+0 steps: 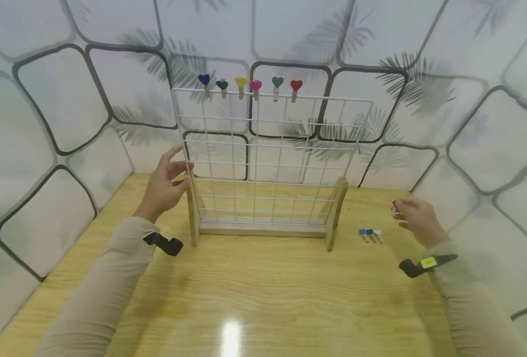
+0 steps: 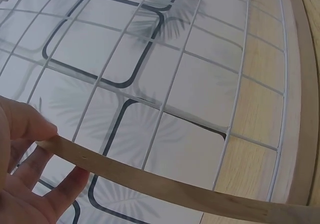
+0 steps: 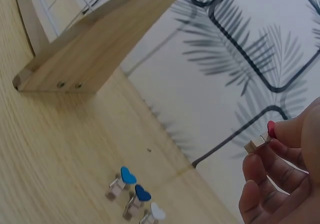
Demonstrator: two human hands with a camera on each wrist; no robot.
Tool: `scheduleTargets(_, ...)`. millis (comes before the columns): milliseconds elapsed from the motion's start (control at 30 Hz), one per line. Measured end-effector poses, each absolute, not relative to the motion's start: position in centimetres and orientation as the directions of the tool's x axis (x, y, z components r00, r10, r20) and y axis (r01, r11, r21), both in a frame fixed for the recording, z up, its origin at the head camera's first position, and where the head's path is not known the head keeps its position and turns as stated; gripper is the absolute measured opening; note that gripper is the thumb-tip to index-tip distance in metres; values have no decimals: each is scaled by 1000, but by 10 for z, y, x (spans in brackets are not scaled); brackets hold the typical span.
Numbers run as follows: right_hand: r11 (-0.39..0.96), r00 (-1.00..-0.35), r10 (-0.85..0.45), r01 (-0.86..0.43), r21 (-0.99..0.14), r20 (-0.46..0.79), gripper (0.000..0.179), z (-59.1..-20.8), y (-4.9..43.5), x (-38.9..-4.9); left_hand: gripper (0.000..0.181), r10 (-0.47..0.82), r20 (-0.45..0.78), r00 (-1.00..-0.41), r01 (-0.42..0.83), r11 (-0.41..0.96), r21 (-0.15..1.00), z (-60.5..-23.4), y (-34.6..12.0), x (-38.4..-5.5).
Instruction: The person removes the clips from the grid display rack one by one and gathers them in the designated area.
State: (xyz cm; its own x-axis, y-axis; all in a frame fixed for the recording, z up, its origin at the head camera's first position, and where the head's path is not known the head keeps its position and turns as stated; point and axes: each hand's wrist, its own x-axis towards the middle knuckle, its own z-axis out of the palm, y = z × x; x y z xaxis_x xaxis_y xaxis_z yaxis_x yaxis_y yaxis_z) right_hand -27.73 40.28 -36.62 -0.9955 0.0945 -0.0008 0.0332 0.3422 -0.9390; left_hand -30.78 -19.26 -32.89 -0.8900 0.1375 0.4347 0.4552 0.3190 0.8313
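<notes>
A white wire grid rack [image 1: 269, 163] with wooden side legs stands on the table. My left hand [image 1: 165, 183] grips its left side; in the left wrist view the thumb and fingers [image 2: 70, 186] pinch the end of the wooden leg [image 2: 165, 186]. Out to the right, my right hand [image 1: 419, 220] is raised over the table, pinching a small wooden clothespin [image 3: 257, 144] with a red heart between thumb and fingertips. Along the rack's top wire sit several heart clothespins, from a blue one [image 1: 204, 80] at the left to a red one [image 1: 296, 86] nearer the middle.
Three small clothespins lie in a row on the table right of the rack: a light blue one [image 3: 125, 179], a dark blue one [image 3: 140, 196] and a white one [image 3: 156, 213]. Behind the rack rises a patterned wall [image 1: 299, 39]. The wooden table [image 1: 263, 282] extends toward me.
</notes>
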Motion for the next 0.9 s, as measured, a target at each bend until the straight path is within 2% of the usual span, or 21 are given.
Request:
scheduleTargets(100, 388, -995, 101, 43, -921, -4, 11, -374, 409, -276, 76, 136, 442, -887, 461, 323, 827, -329, -192, -309)
scheduleTargets(300, 444, -995, 90, 76, -893, -40, 30, -387, 418, -274, 76, 138, 450, -882, 469, 332, 818, -329, -195, -308)
scheduleTargets(433, 448, -994, 82, 98, -888, -69, 30, -396, 426, -275, 75, 136, 455, -880, 474, 331, 816, -330, -195, -308)
scheduleTargets(667, 478, -993, 53, 114, -871, -101, 63, -409, 439, -276, 76, 134, 446, -885, 465, 318, 826, -331, -194, -307)
scheduleTargets(900, 431, -988, 65, 156, -889, -142, 56, -422, 445, -274, 79, 136, 425, -895, 446, 302, 843, -332, -193, -309)
